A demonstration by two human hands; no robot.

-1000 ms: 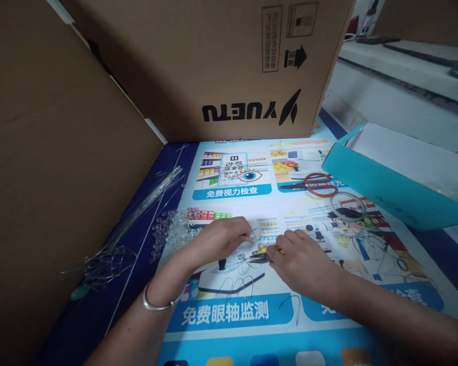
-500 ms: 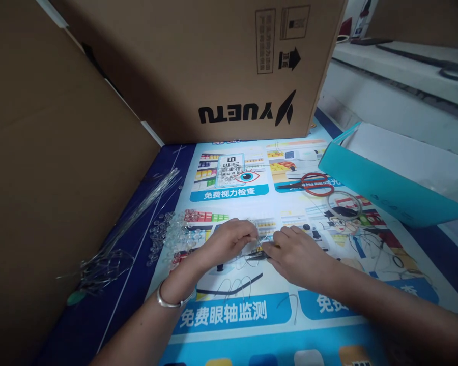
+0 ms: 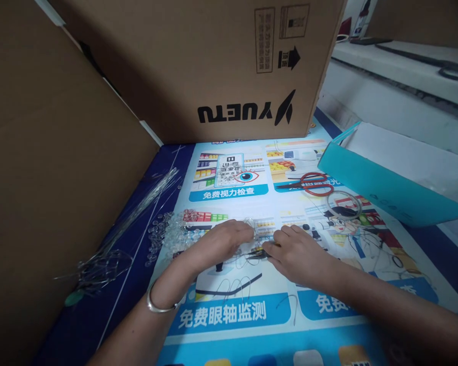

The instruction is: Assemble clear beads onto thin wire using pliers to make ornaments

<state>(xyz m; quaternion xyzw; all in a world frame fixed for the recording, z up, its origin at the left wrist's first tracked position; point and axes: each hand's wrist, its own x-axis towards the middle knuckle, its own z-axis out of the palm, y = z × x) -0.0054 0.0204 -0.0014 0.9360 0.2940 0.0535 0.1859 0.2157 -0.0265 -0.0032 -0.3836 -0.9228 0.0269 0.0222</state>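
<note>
While my left hand (image 3: 224, 240) pinches a thin looped wire (image 3: 251, 224), my right hand (image 3: 297, 251) grips small yellow-handled pliers (image 3: 260, 252) beside clear round beads (image 3: 175, 233) on the glossy bench (image 3: 232, 315).

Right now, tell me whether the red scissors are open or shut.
Shut: the red scissors lie flat on the poster, handles together, blades closed.

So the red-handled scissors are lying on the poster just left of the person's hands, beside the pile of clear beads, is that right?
Not quite. The head view shows the red-handled scissors on the poster beyond and right of the hands, near the teal bag. The pile of clear beads lies beside the left hand.
</note>
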